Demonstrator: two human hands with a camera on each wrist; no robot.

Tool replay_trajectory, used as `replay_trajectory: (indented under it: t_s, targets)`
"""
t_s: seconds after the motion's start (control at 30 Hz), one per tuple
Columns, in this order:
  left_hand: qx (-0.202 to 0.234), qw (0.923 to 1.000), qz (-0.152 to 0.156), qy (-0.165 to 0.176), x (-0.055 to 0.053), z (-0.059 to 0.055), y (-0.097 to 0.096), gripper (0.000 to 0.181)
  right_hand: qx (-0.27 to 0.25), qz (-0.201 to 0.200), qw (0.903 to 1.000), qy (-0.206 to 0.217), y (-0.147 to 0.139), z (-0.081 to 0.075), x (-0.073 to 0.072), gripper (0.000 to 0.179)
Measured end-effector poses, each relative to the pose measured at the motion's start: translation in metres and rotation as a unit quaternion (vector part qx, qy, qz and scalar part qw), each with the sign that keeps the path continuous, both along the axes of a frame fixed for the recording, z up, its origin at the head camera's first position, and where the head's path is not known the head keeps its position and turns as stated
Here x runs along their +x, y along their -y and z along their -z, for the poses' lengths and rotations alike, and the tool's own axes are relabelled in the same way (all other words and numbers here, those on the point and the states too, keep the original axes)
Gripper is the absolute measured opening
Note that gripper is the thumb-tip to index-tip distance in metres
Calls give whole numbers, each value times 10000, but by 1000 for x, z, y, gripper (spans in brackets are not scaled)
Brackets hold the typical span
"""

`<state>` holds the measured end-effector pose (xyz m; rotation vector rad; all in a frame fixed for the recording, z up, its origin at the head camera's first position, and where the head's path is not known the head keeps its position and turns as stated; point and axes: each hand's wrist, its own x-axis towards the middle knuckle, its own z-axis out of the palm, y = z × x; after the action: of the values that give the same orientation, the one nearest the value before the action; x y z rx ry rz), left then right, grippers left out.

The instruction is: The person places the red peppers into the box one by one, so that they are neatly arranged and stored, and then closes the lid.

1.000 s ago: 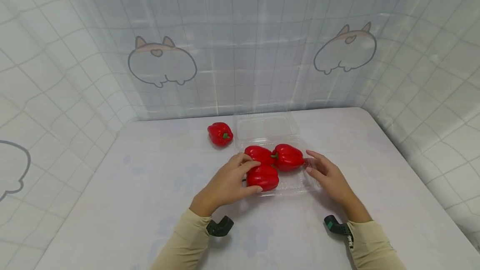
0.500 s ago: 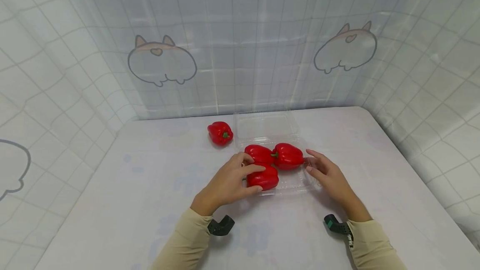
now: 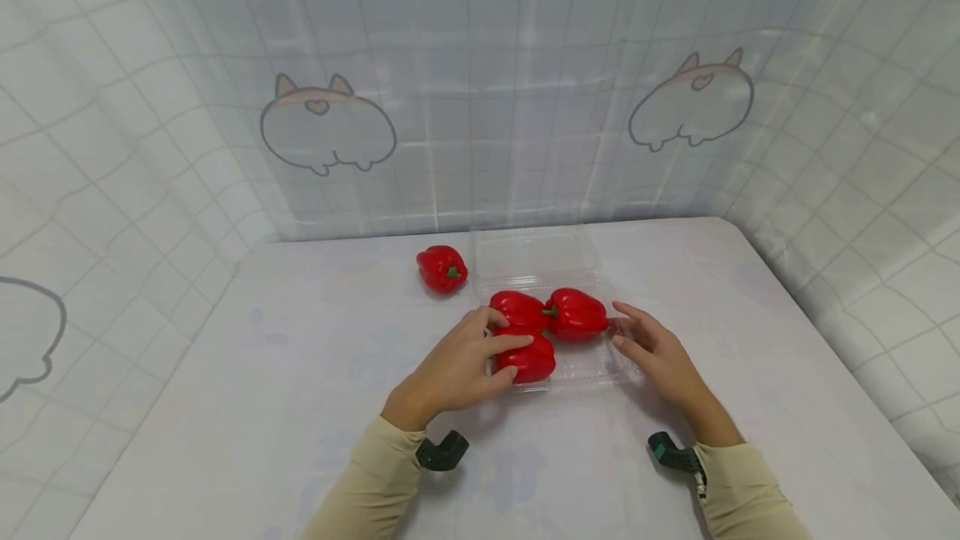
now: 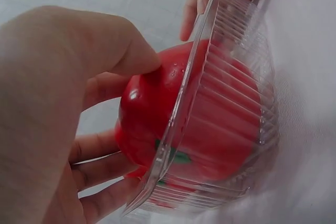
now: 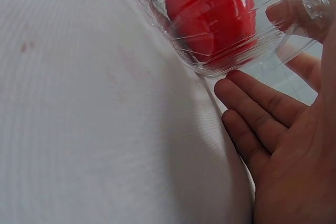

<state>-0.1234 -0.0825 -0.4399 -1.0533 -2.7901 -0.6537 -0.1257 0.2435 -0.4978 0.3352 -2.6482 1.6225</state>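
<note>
My left hand [image 3: 453, 363] grips the nearest red bell pepper [image 3: 538, 361], thumb at its near side and index finger across its top. That pepper sits at the left front of an open clear plastic container [image 3: 581, 367]. In the left wrist view, the thumb touches the glossy red pepper [image 4: 157, 98] above the container's ribbed wall [image 4: 239, 85]. Two more peppers, a left one [image 3: 516, 309] and a right one [image 3: 576, 315], lie behind it in the container. My right hand [image 3: 663, 357] holds the container's right side; in the right wrist view, its thumb [image 5: 286, 14] shows through clear plastic.
A fourth red bell pepper [image 3: 442, 270] lies on the white-covered table [image 3: 300, 390], left of the container's opened lid [image 3: 534, 252]. Behind the table hangs a grid-patterned curtain [image 3: 510, 107], with similar fabric on both sides.
My left index finger has slid right across the top of the nearest pepper, and the thumb has drawn back slightly left. The right hand and the other peppers keep their places.
</note>
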Motion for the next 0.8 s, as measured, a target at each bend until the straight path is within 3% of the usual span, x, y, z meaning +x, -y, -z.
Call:
replay_trajectory:
  t_s: [0.8]
  targets:
    - [119, 9976, 15, 685, 1, -6, 1, 47, 135, -34, 9999, -91, -2, 1, -1, 57]
